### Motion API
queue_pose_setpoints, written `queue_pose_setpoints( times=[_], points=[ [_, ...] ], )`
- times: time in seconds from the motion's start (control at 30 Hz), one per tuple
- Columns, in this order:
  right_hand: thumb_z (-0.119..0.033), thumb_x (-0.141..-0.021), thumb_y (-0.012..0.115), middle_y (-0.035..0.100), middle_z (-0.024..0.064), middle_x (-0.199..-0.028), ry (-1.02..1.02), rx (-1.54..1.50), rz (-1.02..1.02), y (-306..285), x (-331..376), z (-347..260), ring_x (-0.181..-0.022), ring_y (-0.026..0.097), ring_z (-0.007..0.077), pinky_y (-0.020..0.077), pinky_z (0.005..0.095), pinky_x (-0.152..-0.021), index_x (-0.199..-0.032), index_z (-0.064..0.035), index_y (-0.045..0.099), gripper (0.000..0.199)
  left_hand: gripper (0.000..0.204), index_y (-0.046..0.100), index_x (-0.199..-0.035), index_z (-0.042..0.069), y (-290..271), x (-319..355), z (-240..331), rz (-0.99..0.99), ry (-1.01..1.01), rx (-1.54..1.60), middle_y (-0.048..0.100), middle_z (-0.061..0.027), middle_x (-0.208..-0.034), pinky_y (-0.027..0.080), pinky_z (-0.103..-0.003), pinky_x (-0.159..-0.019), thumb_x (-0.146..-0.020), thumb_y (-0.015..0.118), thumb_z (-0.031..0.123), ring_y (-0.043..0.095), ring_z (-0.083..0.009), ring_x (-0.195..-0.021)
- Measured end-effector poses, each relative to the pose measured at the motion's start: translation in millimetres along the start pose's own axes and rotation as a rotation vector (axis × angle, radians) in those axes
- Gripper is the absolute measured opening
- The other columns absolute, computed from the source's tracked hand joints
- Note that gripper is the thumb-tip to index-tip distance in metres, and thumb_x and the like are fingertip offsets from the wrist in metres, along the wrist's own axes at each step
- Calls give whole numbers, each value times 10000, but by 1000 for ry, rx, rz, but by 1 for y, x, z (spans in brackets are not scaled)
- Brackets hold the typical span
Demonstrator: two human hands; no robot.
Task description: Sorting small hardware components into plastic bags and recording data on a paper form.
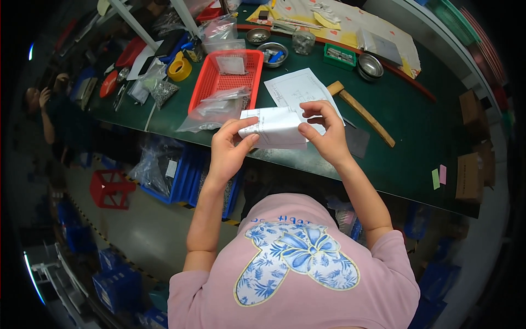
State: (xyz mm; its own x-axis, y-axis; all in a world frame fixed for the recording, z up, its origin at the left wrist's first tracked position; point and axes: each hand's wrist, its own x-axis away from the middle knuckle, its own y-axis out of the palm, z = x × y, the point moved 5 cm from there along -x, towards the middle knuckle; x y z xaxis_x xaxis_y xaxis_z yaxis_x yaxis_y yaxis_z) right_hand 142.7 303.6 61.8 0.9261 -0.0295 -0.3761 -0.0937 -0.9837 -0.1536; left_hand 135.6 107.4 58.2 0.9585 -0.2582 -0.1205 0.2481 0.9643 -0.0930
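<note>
My left hand (229,154) pinches a folded sheet of white printed paper (278,129) at its left end, thumb and fingers closed on it. The paper is held up over the near edge of the green worktable. At its right end is my right hand (332,138), with thumb and fingers apart in a curve. The right thumb tip is close to the paper's edge; whether it touches I cannot tell. Behind lies a flat white drawing sheet (293,88), partly covered by the folded paper and my right hand. Next to it is a wooden-handled hammer-like tool (368,118).
A red basket (195,90) with plastic bags stands behind my left hand. Metal bowls (371,65), a glass jar (303,41) and a green tray (339,62) are farther back. Yellow tape (179,68) lies left. Blue bins (183,178) stand below the table; another person (60,115) is far left.
</note>
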Motion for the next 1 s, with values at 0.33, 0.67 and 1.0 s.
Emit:
queue_pose_setpoints(
  times=[0.33,0.67,1.0],
  points=[
    [-150,-738,624,568,44,-719,194,-164,-190,8,9,6,-664,492,90,383,220,-608,-769,26,606,180,385,529,-1055,-12,12,6,9,2,193,-40,490,-84,-941,440,-228,-720,-680,581,-81,520,-136,-840],
    [-88,-629,687,592,68,-831,-453,262,40,1,11,-37,-784,541,148,378,333,-776,-723,-57,628,115,151,628,-797,-1,9,18,30,148,230,-382,524,-56,-779,406,-211,-566,-652,628,-45,507,-114,-681],
    [-38,-665,674,594,46,-717,169,-394,36,18,6,-2,-623,541,60,427,164,-538,-770,8,571,154,95,588,-674,-20,-2,13,-2,-71,-93,-6,437,-22,-752,381,-194,-557,-652,667,29,440,-78,-654]
  ],
)
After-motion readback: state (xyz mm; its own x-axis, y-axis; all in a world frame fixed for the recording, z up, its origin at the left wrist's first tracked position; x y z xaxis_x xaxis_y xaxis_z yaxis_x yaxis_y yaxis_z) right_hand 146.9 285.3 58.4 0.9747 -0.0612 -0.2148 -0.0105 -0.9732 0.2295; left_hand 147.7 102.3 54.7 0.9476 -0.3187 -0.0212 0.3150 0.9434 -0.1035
